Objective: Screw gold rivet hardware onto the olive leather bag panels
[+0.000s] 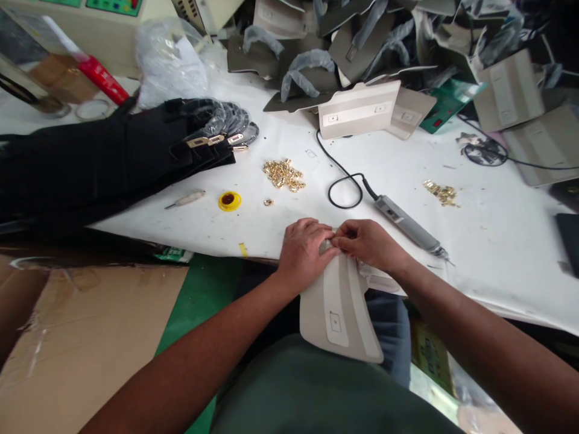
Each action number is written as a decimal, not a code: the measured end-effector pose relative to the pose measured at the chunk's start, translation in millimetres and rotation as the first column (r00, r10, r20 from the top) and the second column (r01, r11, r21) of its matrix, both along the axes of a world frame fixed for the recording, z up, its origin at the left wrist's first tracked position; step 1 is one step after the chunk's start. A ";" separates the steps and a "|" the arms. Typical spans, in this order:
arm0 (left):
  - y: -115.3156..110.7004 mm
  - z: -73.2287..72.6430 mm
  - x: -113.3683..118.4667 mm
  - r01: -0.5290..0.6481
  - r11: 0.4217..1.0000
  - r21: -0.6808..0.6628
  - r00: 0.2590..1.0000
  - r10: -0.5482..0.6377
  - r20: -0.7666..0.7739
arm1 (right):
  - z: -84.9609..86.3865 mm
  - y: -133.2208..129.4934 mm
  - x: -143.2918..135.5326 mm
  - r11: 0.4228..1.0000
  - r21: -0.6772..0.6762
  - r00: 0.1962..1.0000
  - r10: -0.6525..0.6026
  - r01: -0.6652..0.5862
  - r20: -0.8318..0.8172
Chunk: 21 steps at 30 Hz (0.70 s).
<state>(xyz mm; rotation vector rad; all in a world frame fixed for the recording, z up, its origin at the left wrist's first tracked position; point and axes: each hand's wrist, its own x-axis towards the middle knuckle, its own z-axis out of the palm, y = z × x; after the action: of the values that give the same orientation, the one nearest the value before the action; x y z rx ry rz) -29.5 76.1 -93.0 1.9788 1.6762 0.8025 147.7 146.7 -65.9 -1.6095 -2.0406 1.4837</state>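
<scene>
A beige flat panel (pixel 316 313), perhaps a bag part, hangs over the table's front edge toward my lap. Lighter strips run along it, with a small outlined rectangle near its lower end. My left hand (pixel 304 250) is closed over the panel's upper end, thumb on top. Beside it, my right hand (pixel 364 242) pinches at the same end, its fingertips meeting the left thumb and forefinger. Anything small between those fingertips is hidden. Ahead of the hands lie a pile of gold-coloured metal fittings (pixel 283 175) and one loose fitting (pixel 268 202).
A grey electric screwdriver (pixel 407 224) with a black cord lies right. Small gold pieces (pixel 442 193) are beyond it. To the left are a yellow round container (pixel 230 201), an awl-like tool (pixel 186 199) and stacked black pieces (pixel 113 154). More beige panels (pixel 359 111) are heaped behind.
</scene>
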 end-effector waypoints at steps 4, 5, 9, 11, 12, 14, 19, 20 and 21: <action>0.9 -0.9 0.5 -0.007 1.000 0.012 1.000 0.007 -0.001 | -1.6 1.0 2.8 1.000 -0.023 0.999 -0.002 0.001 -0.041; 1.2 -1.1 0.7 -0.008 1.000 0.018 1.000 0.008 -0.003 | -1.2 0.0 3.1 1.000 -0.010 0.999 0.003 -0.004 -0.048; 1.9 -1.3 1.2 -0.007 0.999 0.050 1.000 0.007 -0.010 | 2.8 -6.6 2.3 0.999 0.044 0.998 0.029 -0.026 -0.056; 1.9 -1.1 1.4 -0.008 0.999 0.050 1.000 0.009 -0.011 | 6.9 -9.3 6.4 0.994 0.105 0.998 0.026 -0.019 -0.062; 1.8 -1.0 1.6 -0.010 0.999 0.048 1.000 0.011 -0.011 | 9.7 -9.8 11.7 0.984 0.178 0.998 0.002 0.009 -0.057; 1.5 -0.7 2.0 -0.015 0.999 0.045 1.000 0.016 -0.008 | 15.5 -8.5 30.5 0.908 0.406 0.994 -0.108 0.103 -0.011; 1.1 -1.2 2.2 -0.014 0.997 0.070 1.000 0.014 0.002 | 14.5 4.7 99.3 0.698 0.716 0.827 -0.391 -0.020 0.404; 1.1 -1.7 2.1 -0.015 0.997 0.075 1.000 0.015 0.004 | 10.8 7.4 109.1 0.732 0.677 0.796 -0.369 -0.069 0.480; 1.0 -2.2 2.0 -0.017 0.997 0.080 1.000 0.016 0.005 | 7.0 9.6 115.9 0.765 0.637 0.781 -0.338 -0.098 0.525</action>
<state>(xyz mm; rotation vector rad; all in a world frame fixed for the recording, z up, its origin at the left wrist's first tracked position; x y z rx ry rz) -27.5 77.1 -95.2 2.0171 1.6843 0.8926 263.6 156.4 -58.9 -1.9812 -2.2813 0.0868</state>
